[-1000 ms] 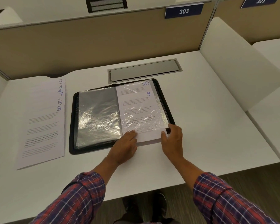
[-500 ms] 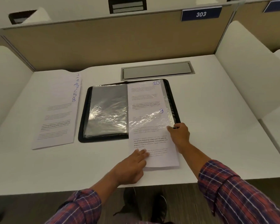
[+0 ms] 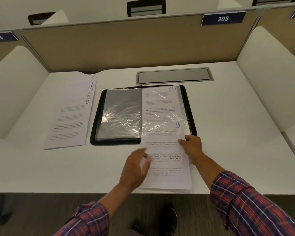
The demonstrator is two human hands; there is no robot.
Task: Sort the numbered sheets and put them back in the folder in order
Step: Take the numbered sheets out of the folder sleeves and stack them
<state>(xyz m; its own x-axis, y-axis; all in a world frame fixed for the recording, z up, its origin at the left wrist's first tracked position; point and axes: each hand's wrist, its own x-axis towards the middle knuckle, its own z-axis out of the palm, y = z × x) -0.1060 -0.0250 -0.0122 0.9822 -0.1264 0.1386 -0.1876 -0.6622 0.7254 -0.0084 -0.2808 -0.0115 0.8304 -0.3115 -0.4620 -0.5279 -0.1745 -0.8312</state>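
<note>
On the surface (image 3: 232, 137), sheet 9 (image 3: 169, 167) lies half out of the folder (image 3: 96, 126). Your left hand (image 3: 134, 169) lies open on it. Your right hand (image 3: 192, 147) grips the folder's near corner. Sheet 10 (image 3: 158, 103) sits inside. The pile (image 3: 70, 116) is not sorted yet.

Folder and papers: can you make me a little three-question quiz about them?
1. True or false: the sheet marked 9 lies fully inside the folder.
2. Pick one: which number is written on the other sheet in the folder's right sleeve? A) 3 B) 10 C) 6
3. Fill in the gap: the fanned stack of sheets lies on the desk to the folder's ___.

Key: 1 false, because its lower part sticks out over the desk toward the person; 2 B; 3 left.
</note>
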